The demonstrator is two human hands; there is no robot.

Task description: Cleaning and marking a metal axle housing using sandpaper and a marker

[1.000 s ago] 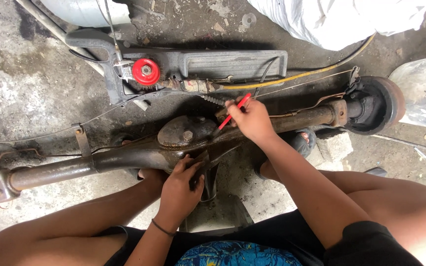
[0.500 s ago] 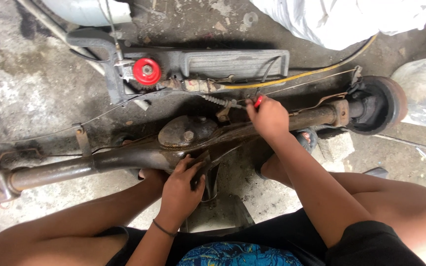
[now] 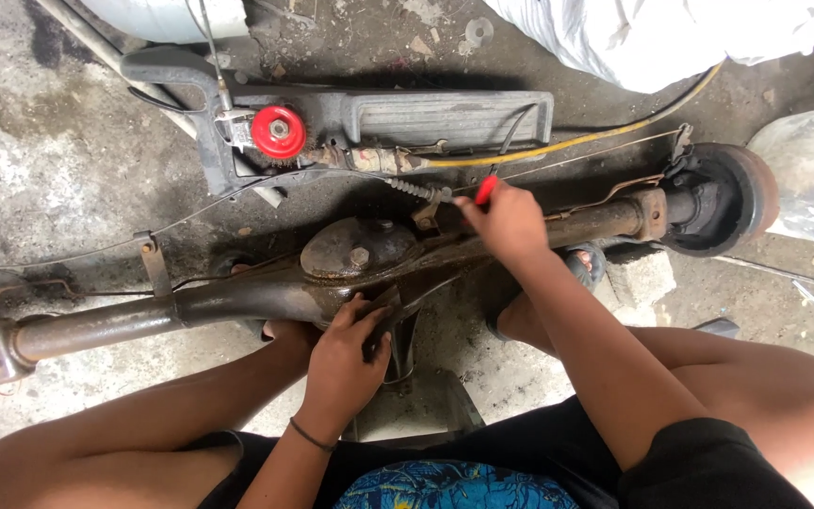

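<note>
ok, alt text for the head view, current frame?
Looking down, a seated person's right hand holds a red-handled tool against a spring and cable fitting above a rusty rear axle lying on a concrete floor, while the left hand presses on the near side of the axle's centre housing. A grey frame with a red wheel lies beyond.

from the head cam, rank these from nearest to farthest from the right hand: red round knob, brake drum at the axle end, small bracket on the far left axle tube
Measured from the right hand:
1. Red round knob, up and to the left on the grey frame.
2. Brake drum, at the right end of the axle; only slightly farther than the knob, nearly too close to call.
3. Small bracket, far left on the axle tube, clearly farthest.
</note>
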